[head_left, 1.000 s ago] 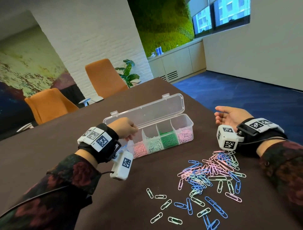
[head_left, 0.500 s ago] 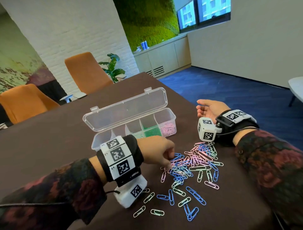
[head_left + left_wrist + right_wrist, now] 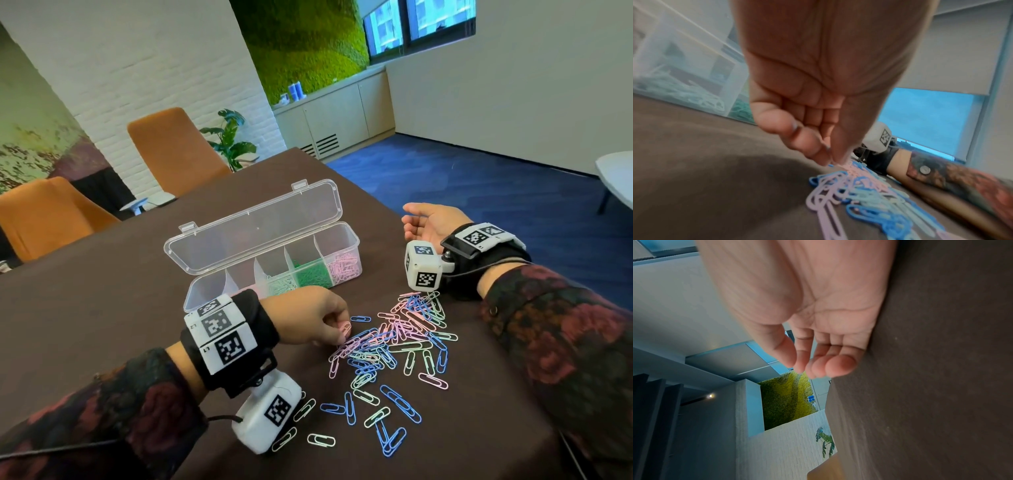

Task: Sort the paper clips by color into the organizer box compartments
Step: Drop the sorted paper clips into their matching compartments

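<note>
The brown tabletop (image 3: 102,291) is carrying everything here, and the clear organizer box (image 3: 342,236) is sitting open toward its far side, lid tipped back, with pale green, dark green and pink clips already lying in its right-hand compartments. Nearer the person, the loose pile of paper clips (image 3: 394,339) is spreading out in pink, blue and pale green, overlapping in the middle and scattering at the near edge. The left hand (image 3: 308,318) is hovering over the pile's left edge, its fingers (image 3: 813,151) pinching a pink paper clip (image 3: 345,329). The right hand (image 3: 430,222) is resting palm-up beyond the pile, fingers loosely curled and holding nothing. These clips look light, thin and springy, likely to hook one another, so taking one by its outer loop and lifting it clear of its neighbours seems wisest. The head view is showing the box layout and both hands; the left wrist view is blurring the pinch but showing the fingertips right at the pile; the right wrist view is confirming an empty palm.
</note>
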Tool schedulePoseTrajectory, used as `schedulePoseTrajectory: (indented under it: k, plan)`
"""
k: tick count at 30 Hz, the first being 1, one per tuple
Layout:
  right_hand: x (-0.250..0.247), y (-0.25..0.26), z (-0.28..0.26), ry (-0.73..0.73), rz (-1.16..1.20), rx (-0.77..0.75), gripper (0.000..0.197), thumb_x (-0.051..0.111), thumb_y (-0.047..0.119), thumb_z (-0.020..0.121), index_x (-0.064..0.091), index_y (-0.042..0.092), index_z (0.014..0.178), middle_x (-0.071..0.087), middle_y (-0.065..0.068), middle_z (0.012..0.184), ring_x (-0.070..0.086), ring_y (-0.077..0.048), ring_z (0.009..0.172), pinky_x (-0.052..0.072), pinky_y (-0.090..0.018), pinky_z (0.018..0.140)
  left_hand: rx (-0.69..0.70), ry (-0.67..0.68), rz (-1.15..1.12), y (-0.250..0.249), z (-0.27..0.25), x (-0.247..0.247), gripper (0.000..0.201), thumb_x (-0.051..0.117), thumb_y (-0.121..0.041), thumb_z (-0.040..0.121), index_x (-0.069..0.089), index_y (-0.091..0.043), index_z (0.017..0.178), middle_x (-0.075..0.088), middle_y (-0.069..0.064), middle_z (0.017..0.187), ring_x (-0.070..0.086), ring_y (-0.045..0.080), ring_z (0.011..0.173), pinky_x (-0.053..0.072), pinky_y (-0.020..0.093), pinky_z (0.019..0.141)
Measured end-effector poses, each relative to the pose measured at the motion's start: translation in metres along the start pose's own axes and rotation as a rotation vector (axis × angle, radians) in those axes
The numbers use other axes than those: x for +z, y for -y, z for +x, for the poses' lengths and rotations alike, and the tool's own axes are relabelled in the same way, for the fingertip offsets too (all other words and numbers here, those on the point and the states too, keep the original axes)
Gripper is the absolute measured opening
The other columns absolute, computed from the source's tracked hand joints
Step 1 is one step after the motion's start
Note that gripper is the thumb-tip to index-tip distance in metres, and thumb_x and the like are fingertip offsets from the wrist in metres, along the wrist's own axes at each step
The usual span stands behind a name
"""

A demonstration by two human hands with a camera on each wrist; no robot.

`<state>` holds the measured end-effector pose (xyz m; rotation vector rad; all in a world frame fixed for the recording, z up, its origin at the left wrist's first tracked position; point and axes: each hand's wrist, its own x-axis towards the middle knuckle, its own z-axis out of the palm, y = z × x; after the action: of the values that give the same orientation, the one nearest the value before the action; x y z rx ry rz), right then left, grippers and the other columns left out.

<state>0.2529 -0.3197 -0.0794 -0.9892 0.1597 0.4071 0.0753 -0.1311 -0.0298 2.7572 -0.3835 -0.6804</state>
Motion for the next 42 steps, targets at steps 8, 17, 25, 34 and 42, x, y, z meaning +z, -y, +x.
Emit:
schedulePoseTrajectory:
  k: [8, 17, 25, 34, 42]
  plan:
    - [0.0, 0.0, -0.001, -0.004, 0.0, 0.018, 0.013, 0.062, 0.015, 0.09, 0.055, 0.004, 0.089, 0.053, -0.004, 0.07, 0.048, -0.013, 0.055, 0.046, -0.017, 0.041, 0.044, -0.013, -0.708, 0.009, -0.01, -0.001, 0.01, 0.055, -0.008, 0.08, 0.059, -0.011, 0.088, 0.065, -0.005, 0.07, 0.059, 0.007, 0.058, 0.045, 0.015, 0.055]
    - [0.0, 0.001, -0.002, -0.008, 0.006, 0.006, 0.013, 0.06, 0.014, 0.09, 0.055, 0.004, 0.097, 0.053, -0.005, 0.072, 0.048, -0.014, 0.056, 0.046, -0.017, 0.042, -0.075, -0.025, -0.985, 0.008, -0.006, 0.001, 0.011, 0.05, 0.002, 0.087, 0.055, -0.006, 0.085, 0.058, 0.003, 0.062, 0.054, 0.01, 0.05, 0.044, 0.017, 0.046]
    - [0.0, 0.002, -0.003, 0.008, -0.007, 0.02, 0.014, 0.06, 0.015, 0.09, 0.055, 0.004, 0.083, 0.051, -0.004, 0.07, 0.048, -0.014, 0.056, 0.046, -0.018, 0.041, -0.119, 0.058, -0.964, -0.004, 0.001, -0.005, 0.031, 0.027, 0.003, 0.096, 0.057, -0.001, 0.1, 0.067, 0.017, 0.089, 0.068, 0.022, 0.07, 0.056, 0.026, 0.065]
    - [-0.001, 0.001, -0.002, 0.004, 0.003, 0.022, 0.012, 0.06, 0.014, 0.089, 0.055, 0.004, 0.094, 0.052, -0.005, 0.072, 0.048, -0.015, 0.056, 0.046, -0.018, 0.041, -0.047, 0.134, -1.101, -0.009, -0.002, -0.003, 0.031, 0.026, -0.002, 0.096, 0.055, -0.001, 0.107, 0.067, 0.019, 0.098, 0.068, 0.026, 0.082, 0.056, 0.03, 0.076]
    - [0.0, 0.0, -0.001, 0.009, 0.0, 0.009, 0.011, 0.059, 0.014, 0.09, 0.055, 0.005, 0.088, 0.051, -0.005, 0.071, 0.048, -0.014, 0.057, 0.046, -0.017, 0.041, 0.096, 0.198, -1.17, -0.009, -0.006, 0.006, 0.035, 0.047, 0.007, 0.077, 0.056, -0.006, 0.108, 0.07, 0.012, 0.098, 0.07, 0.021, 0.088, 0.057, 0.025, 0.076]
